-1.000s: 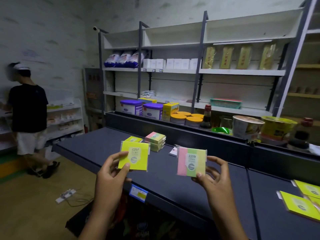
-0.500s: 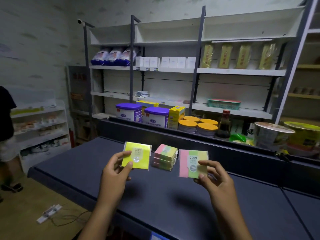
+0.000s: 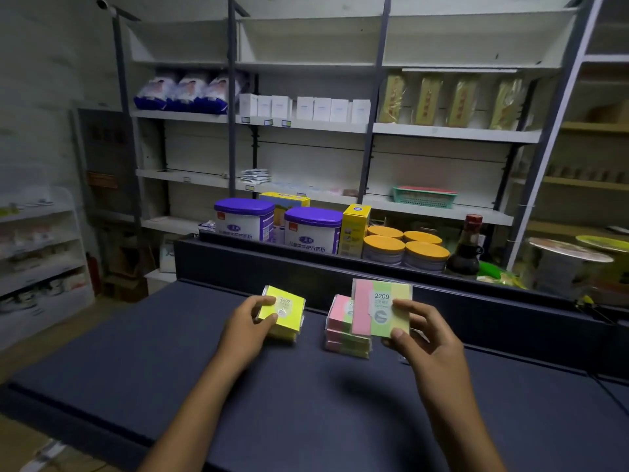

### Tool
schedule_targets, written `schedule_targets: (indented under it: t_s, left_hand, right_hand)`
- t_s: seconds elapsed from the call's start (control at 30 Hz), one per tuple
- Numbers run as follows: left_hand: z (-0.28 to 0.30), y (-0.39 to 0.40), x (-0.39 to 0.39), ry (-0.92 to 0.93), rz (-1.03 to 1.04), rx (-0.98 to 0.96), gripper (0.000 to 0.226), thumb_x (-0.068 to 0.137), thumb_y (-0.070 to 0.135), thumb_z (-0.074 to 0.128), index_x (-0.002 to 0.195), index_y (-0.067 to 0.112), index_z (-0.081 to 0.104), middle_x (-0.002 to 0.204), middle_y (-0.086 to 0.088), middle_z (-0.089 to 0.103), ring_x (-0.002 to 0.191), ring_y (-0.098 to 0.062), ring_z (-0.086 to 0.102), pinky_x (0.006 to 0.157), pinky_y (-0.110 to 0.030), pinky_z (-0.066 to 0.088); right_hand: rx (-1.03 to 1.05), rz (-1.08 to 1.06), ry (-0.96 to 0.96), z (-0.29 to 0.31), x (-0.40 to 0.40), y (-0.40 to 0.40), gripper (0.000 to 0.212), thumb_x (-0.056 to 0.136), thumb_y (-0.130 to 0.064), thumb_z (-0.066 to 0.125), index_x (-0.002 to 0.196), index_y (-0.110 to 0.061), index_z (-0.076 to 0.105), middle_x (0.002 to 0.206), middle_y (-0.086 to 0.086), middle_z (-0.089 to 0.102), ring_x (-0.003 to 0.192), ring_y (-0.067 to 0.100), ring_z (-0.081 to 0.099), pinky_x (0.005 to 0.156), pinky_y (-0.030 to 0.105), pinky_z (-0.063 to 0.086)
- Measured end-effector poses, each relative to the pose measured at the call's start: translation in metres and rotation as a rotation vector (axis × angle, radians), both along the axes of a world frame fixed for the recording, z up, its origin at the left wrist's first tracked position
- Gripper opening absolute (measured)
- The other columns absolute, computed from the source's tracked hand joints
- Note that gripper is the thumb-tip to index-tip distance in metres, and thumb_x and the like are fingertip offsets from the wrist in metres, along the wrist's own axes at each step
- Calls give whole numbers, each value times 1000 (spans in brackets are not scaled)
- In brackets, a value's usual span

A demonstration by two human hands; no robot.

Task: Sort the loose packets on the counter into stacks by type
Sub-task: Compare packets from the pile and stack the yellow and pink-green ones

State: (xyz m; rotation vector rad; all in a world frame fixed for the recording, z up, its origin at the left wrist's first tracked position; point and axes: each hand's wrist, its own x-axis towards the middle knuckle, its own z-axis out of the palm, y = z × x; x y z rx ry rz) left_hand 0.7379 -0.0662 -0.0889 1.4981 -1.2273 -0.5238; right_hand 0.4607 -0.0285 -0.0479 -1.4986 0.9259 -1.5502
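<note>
Hands over the dark flat surface: your left hand pinches a square yellow packet marked 2207 onto the yellow stack; your right hand's grip grasps a pink-green-yellow striped packet marked 2209 just above the matching striped stack.

Yellow packet, in the left hand: white label, "2207". Pink-green-yellow packet, in the right hand: "2209". Print below both numbers too small to read. Purple-lidded tubs: Chinese characters, not legible.
</note>
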Motion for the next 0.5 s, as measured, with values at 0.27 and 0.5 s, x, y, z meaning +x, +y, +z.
schedule_targets:
  t_s: [0.27, 0.5]
  left_hand:
    - [-14, -19, 10, -308, 12, 139, 28, 96, 33, 59, 123, 28, 58, 125, 2, 62, 114, -19, 50, 94, -37, 47]
    - [-13, -15, 4, -661, 83, 219, 32, 99, 47, 46, 126, 32, 51, 127, 0, 45, 120, -21, 37, 94, -32, 40]
  right_hand:
    - [-12, -40, 14, 5, 11, -9, 31, 94, 4, 59, 113, -19, 67, 108, -2, 73, 97, 10, 71, 71, 19, 58]
    - [-36, -67, 47, 18, 18, -23, 32, 94, 2, 60, 113, -23, 67, 104, -7, 73, 95, 5, 71, 66, 16, 57]
